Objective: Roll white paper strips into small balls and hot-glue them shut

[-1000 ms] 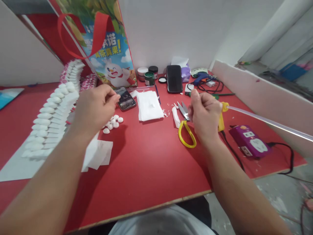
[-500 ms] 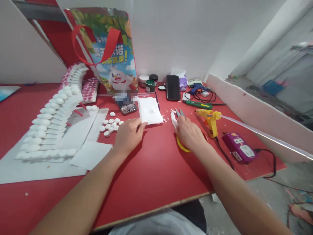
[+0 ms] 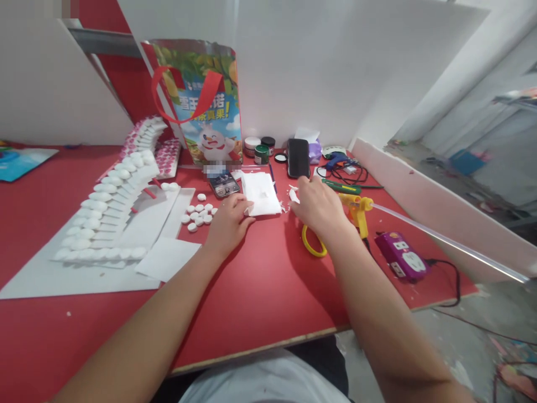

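- Red tabletop [image 3: 268, 296] is running beneath a pale wall [image 3: 302, 78].
- Left hand [image 3: 226, 226] is keeping its fingers curled and slightly parted at the white paper stack's near-left corner; whether they are pinching a sheet, I cannot tell.
- Right hand [image 3: 316, 207] is bending its fingers over the scissors [image 3: 312, 253], hiding its grip (only a yellow handle is showing clearly).
- Light fingertip pressure would be keeping the layers aligned, I'd judge.
- White paper stack [image 3: 260, 206] is lying flat mid-table, looking soft, layered and slightly uneven-edged.
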Demonstrator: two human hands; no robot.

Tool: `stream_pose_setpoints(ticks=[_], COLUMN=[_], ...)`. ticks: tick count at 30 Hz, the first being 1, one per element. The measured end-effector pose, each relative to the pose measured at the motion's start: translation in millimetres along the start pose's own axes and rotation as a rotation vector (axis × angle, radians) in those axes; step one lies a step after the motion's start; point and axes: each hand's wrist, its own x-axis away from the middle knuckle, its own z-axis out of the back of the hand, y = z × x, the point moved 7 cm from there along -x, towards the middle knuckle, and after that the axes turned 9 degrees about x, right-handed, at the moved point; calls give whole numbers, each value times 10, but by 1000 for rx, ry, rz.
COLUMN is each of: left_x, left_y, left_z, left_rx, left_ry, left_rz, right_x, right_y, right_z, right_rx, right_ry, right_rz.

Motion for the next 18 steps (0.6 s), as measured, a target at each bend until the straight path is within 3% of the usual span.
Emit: stream_pose_setpoints(ticks=[3,6,9,13,18], left_x=[-13,-14,-8,-7,-10], left_y=[-6,27,40,2,-115], left_z=[38,99,135,177,179], left_rx=[62,127,175,177,206], left_ry=[36,73,91,150,175], left_rz=[-7,-1,37,91,189], right_x=[49,54,15,-36,-163], right_y=[-203,-290,-335,-408,-432], right_z=[75,-99,-312,-438,-592], right_rx=[-249,-537,-639,-624,-544], right_ry=[221,338,318,247,81], right_rz=[146,267,362,449,370])
